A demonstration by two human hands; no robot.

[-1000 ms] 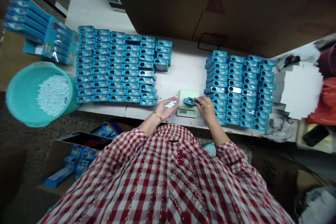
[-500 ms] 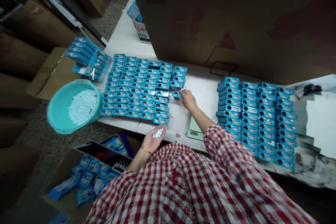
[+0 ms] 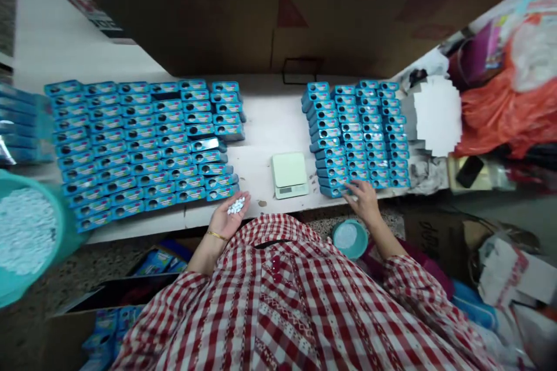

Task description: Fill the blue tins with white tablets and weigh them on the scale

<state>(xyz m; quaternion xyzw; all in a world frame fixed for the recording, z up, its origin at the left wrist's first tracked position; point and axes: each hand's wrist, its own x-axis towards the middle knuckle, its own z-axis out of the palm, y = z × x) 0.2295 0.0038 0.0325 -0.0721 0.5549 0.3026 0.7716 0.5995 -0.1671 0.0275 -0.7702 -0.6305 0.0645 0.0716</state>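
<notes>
My left hand [image 3: 226,217] is palm up by the table's front edge, cupping a small heap of white pellets [image 3: 236,206]. My right hand [image 3: 363,200] is at the front of the right-hand block of boxes, its fingers apart and the fingertips at the right end of the front blue box [image 3: 334,191]. Whether they touch that box is hard to tell. Between my hands lies a pale kitchen scale [image 3: 289,171] with nothing on its plate. To the left, small blue boxes [image 3: 148,155] with dark round holes stand in packed columns.
A large carton [image 3: 217,17] borders the table's back. A turquoise basin [image 3: 65,232] of white pellets is at far left, and a small turquoise bowl [image 3: 354,243] sits below the front edge. White cards [image 3: 435,116] and orange plastic bags [image 3: 487,110] lie at right.
The view has swung right. My right hand has gone from a box beside the left block to the front of the right block. My left hand still cups the pellets.
</notes>
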